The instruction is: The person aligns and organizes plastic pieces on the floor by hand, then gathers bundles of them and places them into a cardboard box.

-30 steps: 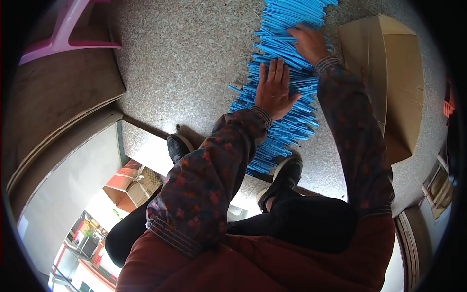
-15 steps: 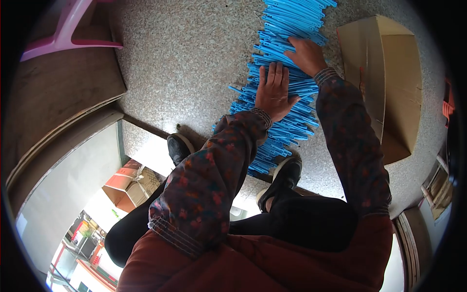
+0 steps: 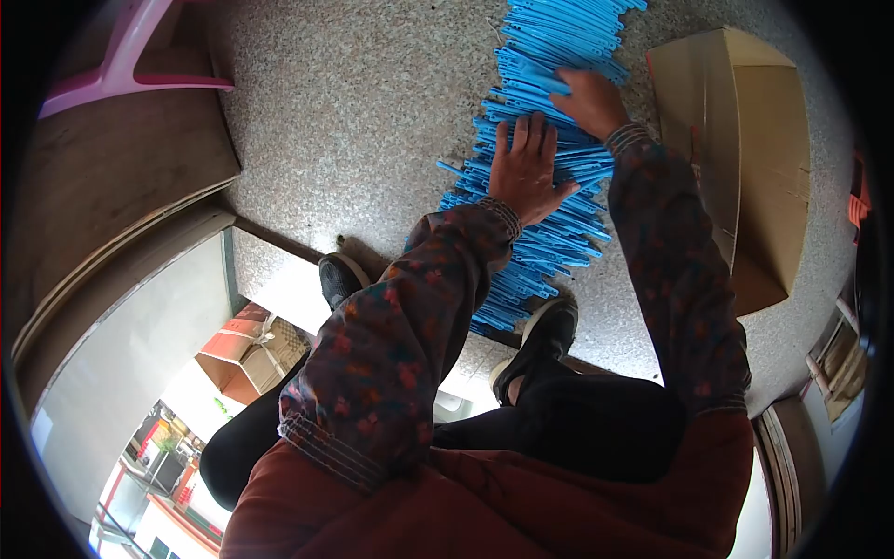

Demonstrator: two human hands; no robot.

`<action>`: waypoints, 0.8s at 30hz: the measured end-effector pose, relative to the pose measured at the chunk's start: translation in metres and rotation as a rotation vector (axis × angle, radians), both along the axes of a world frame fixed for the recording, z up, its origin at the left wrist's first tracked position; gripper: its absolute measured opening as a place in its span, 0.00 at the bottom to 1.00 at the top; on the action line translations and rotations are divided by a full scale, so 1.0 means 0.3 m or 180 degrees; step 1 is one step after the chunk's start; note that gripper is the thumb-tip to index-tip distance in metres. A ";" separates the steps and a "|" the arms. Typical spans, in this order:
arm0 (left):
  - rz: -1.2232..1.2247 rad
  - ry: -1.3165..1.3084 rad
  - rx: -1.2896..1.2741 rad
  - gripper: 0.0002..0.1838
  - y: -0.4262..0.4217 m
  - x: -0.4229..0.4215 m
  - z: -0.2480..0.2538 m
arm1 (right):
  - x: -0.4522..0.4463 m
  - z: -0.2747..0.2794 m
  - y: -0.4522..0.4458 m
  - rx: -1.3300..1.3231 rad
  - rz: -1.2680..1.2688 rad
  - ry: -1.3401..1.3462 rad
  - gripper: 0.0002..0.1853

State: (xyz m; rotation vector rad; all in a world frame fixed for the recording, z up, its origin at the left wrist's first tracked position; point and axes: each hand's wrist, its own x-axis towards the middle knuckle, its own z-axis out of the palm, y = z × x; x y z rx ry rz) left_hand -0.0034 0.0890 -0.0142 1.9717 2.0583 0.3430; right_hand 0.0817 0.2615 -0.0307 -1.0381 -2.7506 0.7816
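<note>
A long, dense row of thin blue plastic strips [image 3: 549, 247] lies on the speckled stone floor, many with small holes at their ends. My left hand [image 3: 526, 172] rests palm down across the middle of the row, fingers straight and slightly apart, thumb out to the right. Farther up, my right hand [image 3: 593, 102] reaches in from the right side of the row. Its fingers curl over several strips, which blur slightly just left of the fingertips. The undersides of those fingers are hidden.
An open cardboard box [image 3: 773, 168] lies to the right of the row. My shoe [image 3: 549, 331] is close to the near end of the strips. A pink plastic stool leg [image 3: 121, 70] and a wooden board [image 3: 121, 140] are at the left; another carton [image 3: 251, 349] sits lower left.
My right hand has shifted slightly, and the strips by its fingertips have moved and blurred. My left hand has slid a little up the row, staying flat.
</note>
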 end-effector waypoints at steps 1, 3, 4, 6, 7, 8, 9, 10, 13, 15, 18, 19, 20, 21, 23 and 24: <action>-0.0004 -0.0007 0.0005 0.45 -0.005 0.002 -0.003 | -0.010 -0.021 -0.031 0.0290 0.0017 -0.0050 0.17; -0.0020 -0.0004 -0.0007 0.46 -0.013 0.004 -0.003 | -0.022 -0.022 -0.046 0.0459 0.0035 -0.0260 0.17; -0.0017 0.0005 -0.0017 0.46 -0.014 0.006 -0.004 | -0.026 -0.016 -0.032 0.0345 0.0052 -0.0417 0.17; -0.0021 -0.0001 -0.0017 0.46 -0.012 0.005 -0.002 | -0.026 -0.031 -0.008 0.0250 0.0034 -0.0442 0.16; -0.0026 -0.0017 -0.0017 0.46 -0.014 0.004 -0.001 | -0.015 -0.059 0.002 0.0258 0.0001 -0.0310 0.16; -0.0027 -0.0032 -0.0015 0.46 -0.016 0.003 -0.001 | 0.001 -0.077 0.012 0.0269 -0.0027 -0.0177 0.16; -0.0032 -0.0024 0.0019 0.46 -0.019 0.004 -0.005 | 0.010 -0.049 0.029 -0.0227 -0.0062 -0.0022 0.17; -0.0034 -0.0014 0.0054 0.46 -0.023 0.004 -0.010 | 0.023 -0.015 0.061 -0.0721 -0.0094 0.0133 0.17; -0.0052 -0.0013 0.0057 0.47 -0.030 0.002 -0.012 | 0.070 -0.010 0.086 -0.1315 -0.0387 0.1050 0.19; -0.0057 -0.0009 0.0047 0.47 -0.029 0.004 -0.014 | 0.081 0.040 0.066 -0.1313 -0.0614 0.1554 0.19; -0.0051 0.0009 0.0030 0.47 -0.029 0.006 -0.017 | 0.072 0.001 0.066 -0.1012 -0.0426 0.0755 0.18; -0.0050 0.0009 0.0018 0.46 -0.029 0.007 -0.017 | 0.071 -0.014 0.054 -0.0681 -0.0276 0.0453 0.19; -0.0052 0.0008 0.0004 0.46 -0.030 0.008 -0.016 | 0.050 -0.003 0.023 -0.0353 -0.0131 0.0148 0.19; -0.0059 0.0002 -0.0034 0.46 -0.029 0.008 -0.014 | 0.033 0.001 -0.002 -0.0023 0.0014 -0.0158 0.19; -0.0048 -0.0013 -0.0107 0.46 -0.027 0.008 -0.013 | 0.015 -0.013 -0.029 0.0381 0.0080 -0.0376 0.19; -0.0043 -0.0004 -0.0121 0.47 -0.027 0.008 -0.013 | 0.006 -0.016 -0.035 0.0360 0.0010 -0.0362 0.18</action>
